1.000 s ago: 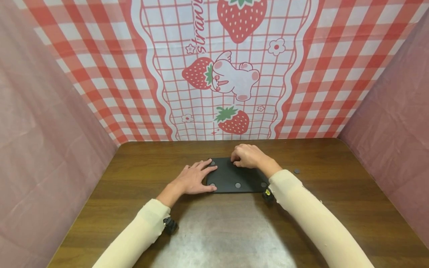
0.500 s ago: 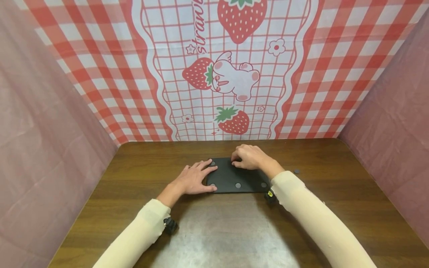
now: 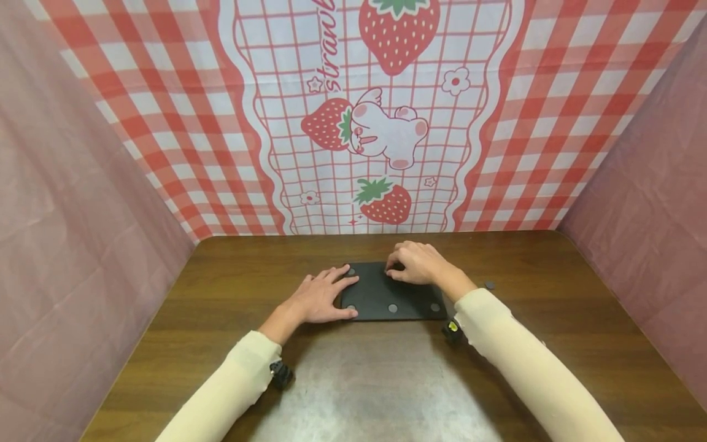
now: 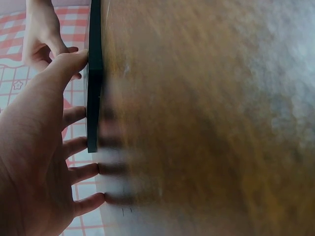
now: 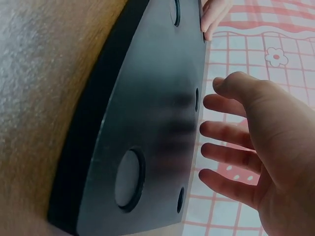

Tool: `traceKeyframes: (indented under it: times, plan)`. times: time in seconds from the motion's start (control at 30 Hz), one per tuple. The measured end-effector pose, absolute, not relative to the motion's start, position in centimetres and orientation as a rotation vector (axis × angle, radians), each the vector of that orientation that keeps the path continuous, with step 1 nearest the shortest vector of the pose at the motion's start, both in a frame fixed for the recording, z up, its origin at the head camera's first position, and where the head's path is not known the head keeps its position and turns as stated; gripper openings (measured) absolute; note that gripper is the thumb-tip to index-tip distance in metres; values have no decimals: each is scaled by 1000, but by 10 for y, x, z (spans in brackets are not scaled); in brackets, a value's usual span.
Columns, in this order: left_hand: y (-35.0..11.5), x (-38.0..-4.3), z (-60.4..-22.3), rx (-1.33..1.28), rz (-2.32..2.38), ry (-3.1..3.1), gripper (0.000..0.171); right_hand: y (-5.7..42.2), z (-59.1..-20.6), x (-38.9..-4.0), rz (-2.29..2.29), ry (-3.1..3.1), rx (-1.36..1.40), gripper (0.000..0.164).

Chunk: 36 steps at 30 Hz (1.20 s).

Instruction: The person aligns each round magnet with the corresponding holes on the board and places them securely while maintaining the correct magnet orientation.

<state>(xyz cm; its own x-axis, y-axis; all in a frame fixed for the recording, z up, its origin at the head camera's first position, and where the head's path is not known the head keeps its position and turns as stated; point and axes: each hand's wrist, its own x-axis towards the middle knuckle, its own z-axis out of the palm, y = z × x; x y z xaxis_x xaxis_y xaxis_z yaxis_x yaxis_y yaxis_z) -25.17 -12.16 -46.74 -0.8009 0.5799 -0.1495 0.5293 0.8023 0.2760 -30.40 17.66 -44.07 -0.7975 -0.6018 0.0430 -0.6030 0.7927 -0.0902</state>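
A black rectangular board [image 3: 375, 291] lies flat on the table, with round recesses along its long sides; grey discs sit in several of them, such as the front middle disc [image 3: 393, 308]. My left hand [image 3: 317, 299] rests on the board's left end, fingers spread, with two fingertips beyond its corner in the left wrist view. Over the far side hovers my right hand [image 3: 418, 264]; in the right wrist view its loosely bent fingers [image 5: 229, 132] are apart from the board and nothing shows between them. In the head view it hides the far right corner.
One loose grey disc [image 3: 490, 285] lies on the wooden table [image 3: 248, 264] to the right of the board. A red-and-white strawberry cloth [image 3: 259, 153] hangs behind the table, and pink cloths [image 3: 646, 172] hang at both sides.
My right hand has shifted slightly to the right, away from the far middle of the board, and its forearm has swung right. My left hand and the board stay in place.
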Motion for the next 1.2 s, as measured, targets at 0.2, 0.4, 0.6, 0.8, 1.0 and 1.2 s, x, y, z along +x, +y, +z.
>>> traceKeyframes:
  times: [0.2,0.4,0.6,0.8,1.0,1.2]
  plan:
    - [-122,-251,-467,872,334,2767,86,181,-441,-302,172,-2974,946,18]
    - [-122,-250,-467,875,331,2771,86,187,-440,-299,203,-2978,935,19]
    - [-121,-250,-466,881,330,2769,87,194,-440,-296,216,-2975,925,20]
    - [-122,-250,-466,877,331,2768,86,199,-439,-293,231,-2965,919,23]
    - [-122,-250,-467,883,343,2773,86,203,-441,-289,237,-2970,878,27]
    - [-123,-250,-467,894,351,2767,86,208,-442,-284,249,-2960,845,31]
